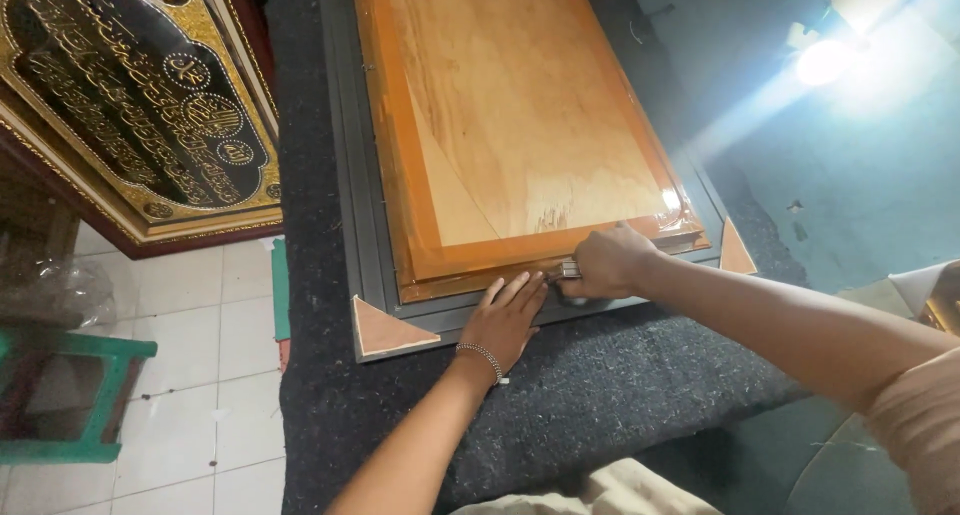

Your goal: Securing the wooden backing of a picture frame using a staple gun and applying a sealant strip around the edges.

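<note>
Plywood backing board [520,115] sits face-down in a grey picture frame [352,175] on the dark felt counter [620,395], left hand [505,320] pressed flat with fingers spread on the near edge, right hand [610,260] with its grip closed around a small metal tool [568,269] just beside it.

A grey picture frame [365,205] is lying face down on the dark felt-covered counter [600,395], with a plywood backing board [520,115] sitting inside it. The left hand [505,320] is pressing flat on the frame's near edge, while the right hand [610,262] is gripping a small metal tool [568,269] against the board's edge. Cardboard corner protectors [385,327] are covering the frame's corners.
</note>
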